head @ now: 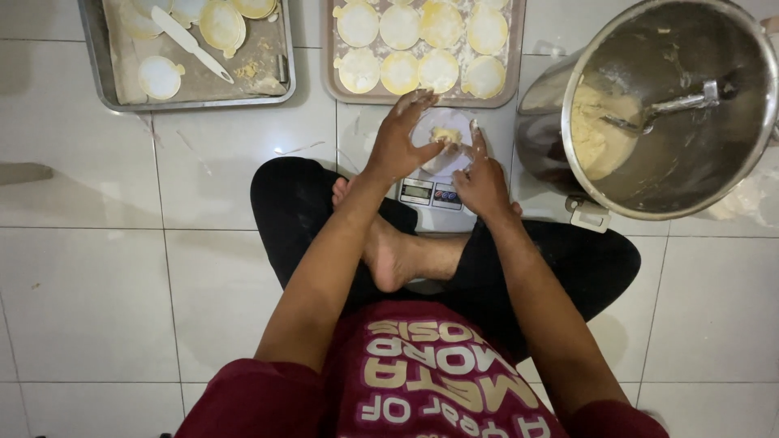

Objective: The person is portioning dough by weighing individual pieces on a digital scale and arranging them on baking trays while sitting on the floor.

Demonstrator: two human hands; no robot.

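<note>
I'm sitting cross-legged on the white tiled floor [89, 300], kitchen scale [432, 195] in front of my feet. On the scale sits a small round white dish [445, 150] with a lump of yellowish dough [445, 135] in it. My left hand [399, 142] is over the dish's left edge, fingers spread and floured, fingertips touching or just above the rim, not gripping anything that I can see. My right hand [482, 180] is at the dish's right edge, forefinger pointing up along the rim, the other fingers loosely curled; can't tell if it pinches the dish or only rests against it.

Just beyond the scale, a tray [333, 73] with two rows of flat pale dough discs [401, 71], dusted with flour. To the left of it, a metal tray [280, 89] with paper lining, a few more discs and a white plastic scraper [191, 43] lying diagonally.

To my right, near the scale, a big steel mixing bowl [730, 174] tilted toward me, a mass of dough [596, 130] against its left inner wall and a metal spoon [673, 104] stuck into it. A latch on the bowl's lower rim sits just beside my right knee.
</note>
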